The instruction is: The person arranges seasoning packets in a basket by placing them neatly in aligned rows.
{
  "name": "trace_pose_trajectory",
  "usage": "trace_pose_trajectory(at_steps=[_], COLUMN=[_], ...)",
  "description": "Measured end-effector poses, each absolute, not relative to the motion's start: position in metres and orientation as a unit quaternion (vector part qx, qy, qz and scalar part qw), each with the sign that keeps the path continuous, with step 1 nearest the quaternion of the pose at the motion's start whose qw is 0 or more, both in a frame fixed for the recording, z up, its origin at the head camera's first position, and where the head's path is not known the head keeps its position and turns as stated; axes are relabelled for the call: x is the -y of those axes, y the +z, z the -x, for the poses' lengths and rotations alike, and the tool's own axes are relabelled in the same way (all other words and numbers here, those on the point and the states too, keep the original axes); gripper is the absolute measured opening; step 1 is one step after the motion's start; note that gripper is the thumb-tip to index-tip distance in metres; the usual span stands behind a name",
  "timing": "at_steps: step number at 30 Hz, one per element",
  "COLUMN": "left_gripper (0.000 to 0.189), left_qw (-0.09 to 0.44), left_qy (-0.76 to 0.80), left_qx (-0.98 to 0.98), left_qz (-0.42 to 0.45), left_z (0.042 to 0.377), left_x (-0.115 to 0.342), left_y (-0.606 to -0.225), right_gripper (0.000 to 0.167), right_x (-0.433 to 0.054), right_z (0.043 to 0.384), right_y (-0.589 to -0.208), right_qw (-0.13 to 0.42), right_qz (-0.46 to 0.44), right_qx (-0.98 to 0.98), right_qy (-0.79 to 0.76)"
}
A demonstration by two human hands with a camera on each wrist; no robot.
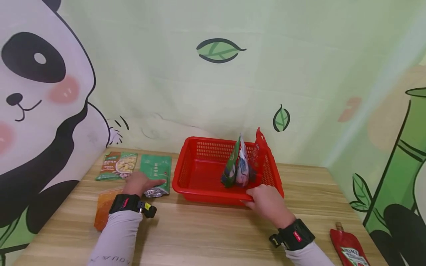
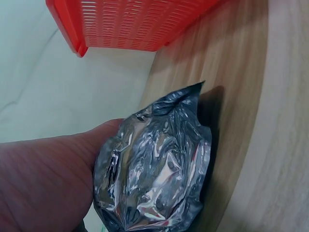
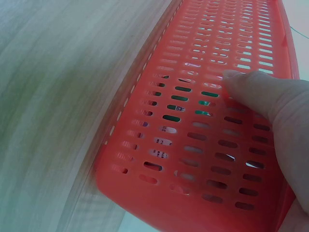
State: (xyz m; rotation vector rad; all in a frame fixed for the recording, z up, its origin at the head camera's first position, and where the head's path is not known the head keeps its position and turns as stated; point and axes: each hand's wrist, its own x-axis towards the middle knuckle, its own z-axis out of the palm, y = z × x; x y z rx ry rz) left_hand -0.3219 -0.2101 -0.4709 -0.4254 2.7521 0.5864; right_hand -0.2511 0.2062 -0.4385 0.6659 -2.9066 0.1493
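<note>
My left hand (image 1: pixel 137 183) is at a green pouch (image 1: pixel 155 166), its thumb lying across the pouch's lower front; the other fingers are mostly hidden. In the left wrist view the pouch's crinkled silver bottom (image 2: pixel 152 169) faces the camera, with the hand behind it. The red plastic basket (image 1: pixel 206 197) stands to the right of that pouch. My right hand (image 1: pixel 267 205) grips the basket's front rim near the right corner, the thumb (image 3: pixel 246 89) pressed on the outer perforated wall. Inside the basket, a green packet (image 1: pixel 230 168), a white-and-blue packet (image 1: pixel 242 168) and a red packet (image 1: pixel 259 155) stand upright toward the right.
A brown-and-green food packet (image 1: pixel 116 166) lies at the table's back left. Nearer, an orange packet (image 1: pixel 102 210) is partly covered by the left forearm. A red Heinz ketchup pouch (image 1: pixel 348 245) lies at the front right. Behind the wooden table (image 1: pixel 199 236) hangs a panda-print backdrop (image 1: pixel 159 74).
</note>
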Motion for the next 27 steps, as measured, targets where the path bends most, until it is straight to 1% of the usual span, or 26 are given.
trace_pose_trajectory(at_steps=[5,10,12,15,17,22,27], left_gripper=[0.115,0.109,0.102,0.092,0.09,0.089,0.071], left_qw=[0.146,0.138,0.12,0.076,0.052,0.011,-0.039], left_qy=[0.213,0.255,0.292,0.348,0.372,0.364,0.389], left_qx=[-0.953,-0.94,-0.93,-0.916,-0.91,-0.918,-0.911], left_qz=[0.158,0.181,0.191,0.184,0.176,0.155,0.133], left_z=[0.324,0.323,0.321,0.319,0.317,0.313,0.309], left_x=[0.207,0.204,0.202,0.197,0.193,0.187,0.186], left_y=[-0.473,-0.475,-0.476,-0.479,-0.48,-0.482,-0.484], right_gripper=[0.025,0.024,0.023,0.023,0.023,0.021,0.022], right_x=[-0.207,-0.207,-0.207,-0.207,-0.207,-0.206,-0.208], right_z=[0.252,0.251,0.252,0.252,0.252,0.252,0.251], right_y=[-0.439,-0.44,-0.44,-0.441,-0.442,-0.442,-0.441], right_qw=[0.072,0.07,0.072,0.074,0.074,0.069,0.08], right_qz=[-0.222,-0.217,-0.218,-0.217,-0.216,-0.215,-0.22], right_qx=[0.971,0.972,0.972,0.972,0.972,0.972,0.971], right_qy=[0.052,0.052,0.05,0.049,0.049,0.057,0.052])
